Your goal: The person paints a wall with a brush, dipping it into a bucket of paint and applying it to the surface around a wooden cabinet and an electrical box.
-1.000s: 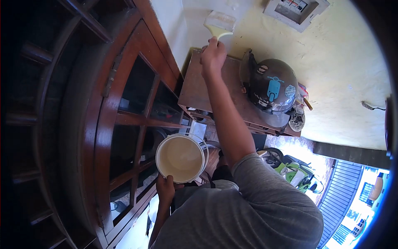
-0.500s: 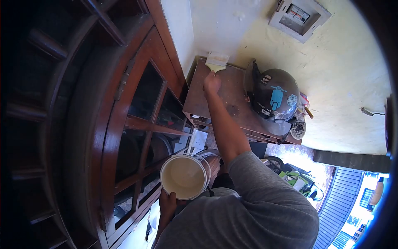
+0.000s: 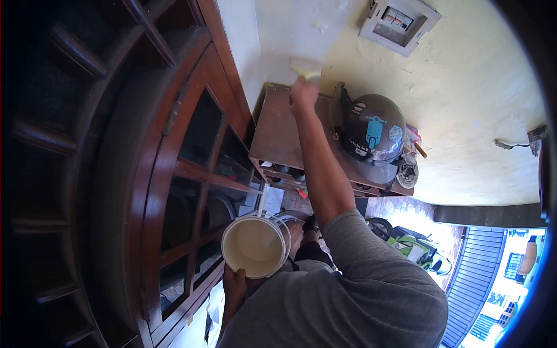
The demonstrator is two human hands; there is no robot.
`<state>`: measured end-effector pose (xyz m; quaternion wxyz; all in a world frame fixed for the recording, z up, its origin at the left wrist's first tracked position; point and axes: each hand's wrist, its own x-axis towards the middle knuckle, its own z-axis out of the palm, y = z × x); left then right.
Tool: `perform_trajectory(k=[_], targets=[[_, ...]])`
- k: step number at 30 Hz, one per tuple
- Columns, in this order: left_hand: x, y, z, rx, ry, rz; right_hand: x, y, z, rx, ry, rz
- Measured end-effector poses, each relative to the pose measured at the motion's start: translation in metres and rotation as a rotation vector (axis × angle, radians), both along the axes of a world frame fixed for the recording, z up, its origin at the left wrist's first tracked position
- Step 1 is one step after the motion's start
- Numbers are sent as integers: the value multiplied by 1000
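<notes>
The right hand [image 3: 304,94] is closed around the handle of a wide, flat, pale yellow brush [image 3: 306,71]. The fingers look pinched together on it, but the brush is blurry, so I cannot tell how tight they are. The brush is up by the wall [image 3: 278,35], which looks whiter on this side and yellow further along. I cannot tell if the brush touches it.

The left hand [image 3: 235,283] pinches the near rim of a round white plastic bucket [image 3: 255,276], with the thumb over the edge and the other fingers hidden below. The bucket is in front of the belly, and its inside is a pale cream colour. I cannot tell how full it is. If the thumb slips, the bucket could tip and spill, because I see just one hand on it.

Under the right arm is a brown wooden cabinet [image 3: 272,122]. On its top sits a shiny dark helmet [image 3: 377,107] with a blue scooter sticker, close to the arm. If the elbow swings sideways, it could bump the helmet off. Drips from the brush could mark the wood too. Higher up is a grey box with switches [image 3: 400,22] set in the wall. Wet bristles going too near could get it dirty.
</notes>
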<state>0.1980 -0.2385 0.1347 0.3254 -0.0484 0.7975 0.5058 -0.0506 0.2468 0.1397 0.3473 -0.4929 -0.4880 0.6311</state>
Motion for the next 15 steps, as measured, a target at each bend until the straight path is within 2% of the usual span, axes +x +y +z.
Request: perform_trajectory(k=[1,2,4,7,11,13,15], targets=[[3,-4,-7,-18,95,-65,-6,11,8,111,38,12],[5,-3,-3,-22,83,-66,-11,20,13,220,76,25],[1,5,6,-32,-39,22,3,5,69,382,142,-14],[1,4,1,44,-57,29,20,-12,113,502,178,-39],[3,1,-5,87,-11,0,4,3,63,500,169,-114],[5,-4,-10,162,-120,76,4,4,16,512,-103,-130],[3,-5,-9,181,-155,77,15,-8,-18,430,-218,-76]])
